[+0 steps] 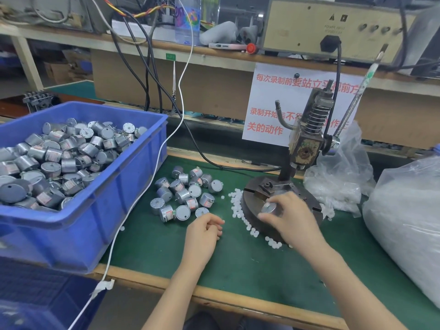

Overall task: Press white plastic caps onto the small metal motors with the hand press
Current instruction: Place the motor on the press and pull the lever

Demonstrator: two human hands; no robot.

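Currently, motor (268, 209): on the hand press (303, 144) base, fingers of right hand (289, 216) closed round its rim.
Left hand (206, 228): loosely curled on table (238, 265), holding nothing visible.
Caps (238, 206): scattered beside base.
Handling: motor rigid, smooth, probably weighty; grip sidewall. Caps light, easily scattered.

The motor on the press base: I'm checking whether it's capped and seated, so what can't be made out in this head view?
- Motor on the press base: its sides and seating are covered by the right hand.
- Cap on its shaft: too small and blurred to confirm.
- Left hand: curled fingers hide whether it holds a cap.
- Press lever: blurred.
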